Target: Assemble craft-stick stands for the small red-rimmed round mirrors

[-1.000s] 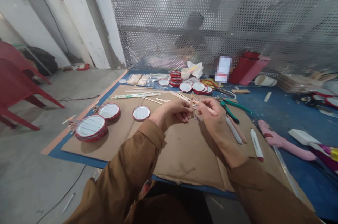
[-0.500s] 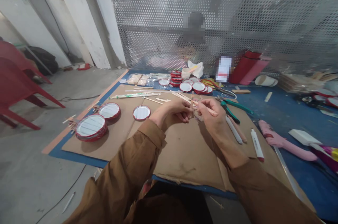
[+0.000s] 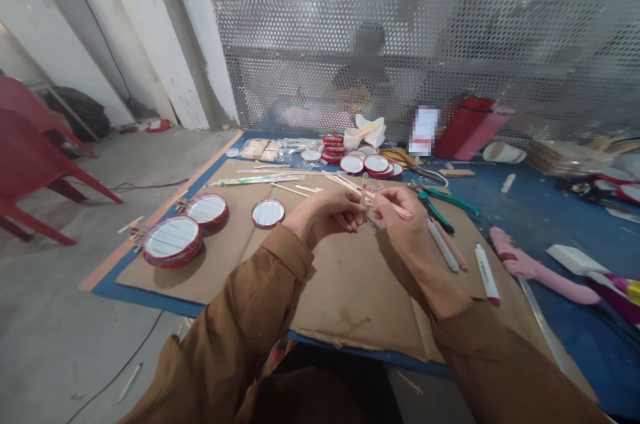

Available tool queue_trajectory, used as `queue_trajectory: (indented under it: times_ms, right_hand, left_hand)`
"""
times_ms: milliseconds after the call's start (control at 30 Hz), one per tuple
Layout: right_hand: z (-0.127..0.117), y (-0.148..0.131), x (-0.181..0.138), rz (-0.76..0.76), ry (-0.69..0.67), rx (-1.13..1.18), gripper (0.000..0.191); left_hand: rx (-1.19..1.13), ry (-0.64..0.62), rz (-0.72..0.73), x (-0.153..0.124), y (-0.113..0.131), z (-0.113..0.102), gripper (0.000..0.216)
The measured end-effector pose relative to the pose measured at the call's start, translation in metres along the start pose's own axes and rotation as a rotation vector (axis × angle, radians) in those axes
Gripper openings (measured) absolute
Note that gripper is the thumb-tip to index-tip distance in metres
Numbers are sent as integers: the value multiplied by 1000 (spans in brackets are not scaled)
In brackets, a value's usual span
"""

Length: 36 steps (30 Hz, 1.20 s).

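My left hand [image 3: 337, 209] is closed, pinching a small flat wooden craft stick [image 3: 365, 185] that stands upright at its fingertips. Just to the right, my right hand [image 3: 404, 221] has its fingers curled in a pinch close to that stick. What it grips is too small and covered to name. Both hands are above a brown cardboard sheet [image 3: 350, 277]. Thin wooden strips [image 3: 343, 181] lie right behind the fingers. A round red-rimmed lid [image 3: 268, 213] rests left of my left hand. Green-handled pliers [image 3: 437, 212] lie beyond my right hand.
Banjo-like lid assemblies with lines across them [image 3: 173, 237] stand at left. More red-rimmed lids [image 3: 376, 165] are piled at the back. On the right lie markers [image 3: 487, 274] and a pink glue gun [image 3: 540, 271]. A red bottle [image 3: 463, 127] leans by the perforated metal screen [image 3: 300, 24].
Almost nothing differs. Both hands keep the same place and pinch, and the craft stick stays upright between them.
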State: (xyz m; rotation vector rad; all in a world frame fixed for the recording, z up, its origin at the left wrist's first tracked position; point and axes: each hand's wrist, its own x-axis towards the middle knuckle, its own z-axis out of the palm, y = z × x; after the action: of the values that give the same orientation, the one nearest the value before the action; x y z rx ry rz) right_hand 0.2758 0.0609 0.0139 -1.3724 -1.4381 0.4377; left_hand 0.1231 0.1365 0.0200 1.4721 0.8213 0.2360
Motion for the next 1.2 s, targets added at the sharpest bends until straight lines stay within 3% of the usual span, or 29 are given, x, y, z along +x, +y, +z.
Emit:
queue_trajectory:
  times_ms: [133,333,600,800,1200]
  right_hand:
    - [0,1,0,1,-29,-64,33]
    - [-1,3,1,10,69,-24,31]
    - [-1,-8,-2,45,-24,-51,33]
    - [-1,-2,0,12,92,8,30]
    - [0,0,0,23,-3,-10,32]
  left_hand:
    - [-10,3,-5,2,-1,-1,15]
    - [-17,-18,-8,2,-2,-3,15]
    - [-4,-12,-3,4,-4,-3,15]
    - [-23,-24,0,1,-1,-2,22]
    - [8,8,-13,0,1,0,17]
